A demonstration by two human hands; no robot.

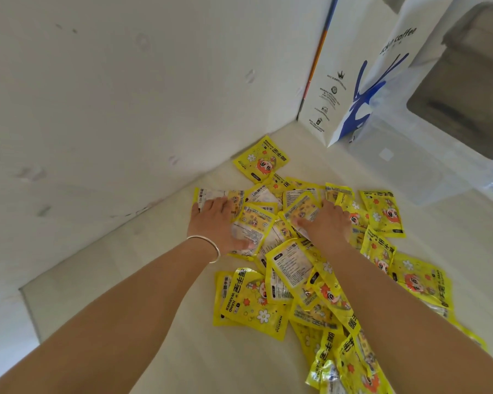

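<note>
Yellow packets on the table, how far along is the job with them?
Done: nothing looks stacked; the packets lie in a loose heap. In hand: left hand and right hand press flat on its far part. Left: nearly all, including the farthest packet by the wall.

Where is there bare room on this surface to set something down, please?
One bare patch of surface lies between the wall and the left hand; another between the packets and the plastic box. Packets crowd the middle, under the left hand and right hand.
</note>
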